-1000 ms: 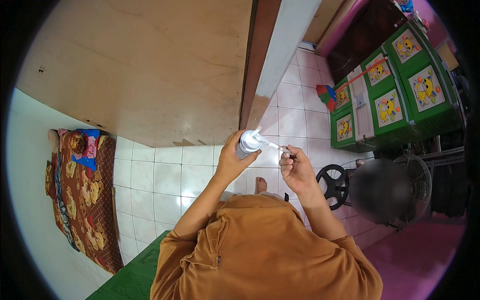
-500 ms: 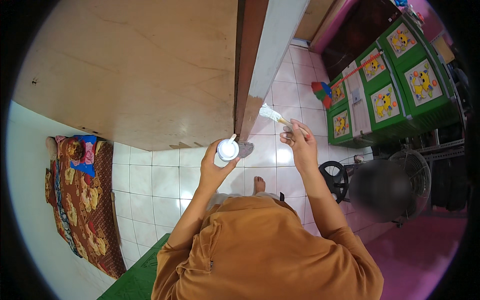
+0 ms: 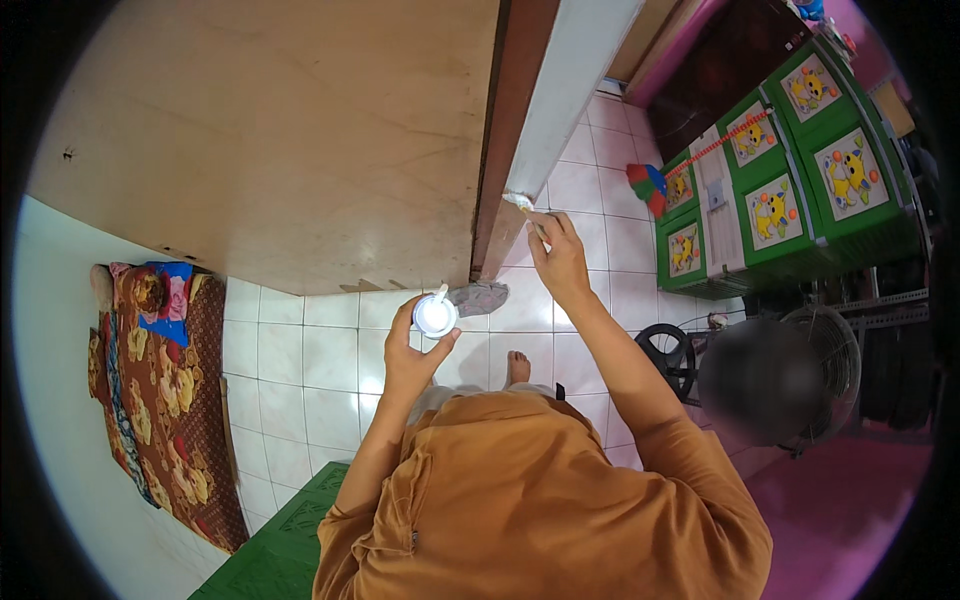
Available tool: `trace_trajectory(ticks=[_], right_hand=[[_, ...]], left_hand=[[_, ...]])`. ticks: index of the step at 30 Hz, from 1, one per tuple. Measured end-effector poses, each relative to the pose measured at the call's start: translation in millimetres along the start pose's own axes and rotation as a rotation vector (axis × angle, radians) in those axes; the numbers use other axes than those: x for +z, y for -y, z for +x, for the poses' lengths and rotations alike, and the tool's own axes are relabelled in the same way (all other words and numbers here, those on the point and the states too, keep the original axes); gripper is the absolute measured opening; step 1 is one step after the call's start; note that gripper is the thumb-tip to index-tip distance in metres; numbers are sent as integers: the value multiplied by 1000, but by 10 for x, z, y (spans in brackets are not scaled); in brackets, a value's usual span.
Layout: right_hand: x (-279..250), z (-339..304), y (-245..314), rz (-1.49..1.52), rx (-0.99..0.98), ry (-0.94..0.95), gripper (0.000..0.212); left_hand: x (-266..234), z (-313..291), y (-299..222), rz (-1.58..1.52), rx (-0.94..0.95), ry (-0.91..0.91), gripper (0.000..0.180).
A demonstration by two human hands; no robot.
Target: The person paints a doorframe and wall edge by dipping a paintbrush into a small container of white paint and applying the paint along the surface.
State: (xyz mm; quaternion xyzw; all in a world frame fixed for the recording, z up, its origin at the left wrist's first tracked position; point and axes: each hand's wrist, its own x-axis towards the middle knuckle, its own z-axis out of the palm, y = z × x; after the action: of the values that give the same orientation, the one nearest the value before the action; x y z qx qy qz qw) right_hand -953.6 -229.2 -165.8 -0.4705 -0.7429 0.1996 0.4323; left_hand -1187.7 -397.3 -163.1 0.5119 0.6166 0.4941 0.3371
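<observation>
Paintbrush (image 3: 522, 205), at door frame (image 3: 562, 95); right hand (image 3: 562, 262) nearer.
Pinched near the head, bristles (white-coated) pointing up-left from grip; left hand (image 3: 408, 352) clasps open paint can (image 3: 438, 333).

Carried brush (image 3: 520, 202) from pot (image 3: 436, 317) toward twelve o'clock, now set against door frame (image 3: 560, 110); shifted pot toward eight o'clock.

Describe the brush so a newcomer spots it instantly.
Right of the big tan door stands a frame, pale turning brown lower down. Where colours meet, the right hand holds the brush; its white bristles set it apart from the round container in the left hand.
</observation>
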Motion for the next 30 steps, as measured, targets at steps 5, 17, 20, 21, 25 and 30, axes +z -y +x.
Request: trace_trajectory(ticks=[5, 17, 20, 21, 25, 30], right_hand=[[-17, -116, 187, -49, 14, -1, 26], [20, 80, 354, -64, -45, -51, 26], [10, -113, 361, -88, 39, 46, 27], [49, -130, 285, -91, 40, 41, 27], [143, 6, 129, -154, -12, 57, 30], [-43, 138, 501, -90, -73, -50, 29]], left_hand=[[-138, 4, 11, 9, -4, -4, 61], [-195, 45, -17, 18, -12, -9, 60], [-204, 14, -31, 30, -14, -1, 60], [-200, 17, -38, 29, -10, 3, 60], [-210, 22, -99, 34, 15, 15, 60], [-243, -14, -148, 50, -1, 2, 60]])
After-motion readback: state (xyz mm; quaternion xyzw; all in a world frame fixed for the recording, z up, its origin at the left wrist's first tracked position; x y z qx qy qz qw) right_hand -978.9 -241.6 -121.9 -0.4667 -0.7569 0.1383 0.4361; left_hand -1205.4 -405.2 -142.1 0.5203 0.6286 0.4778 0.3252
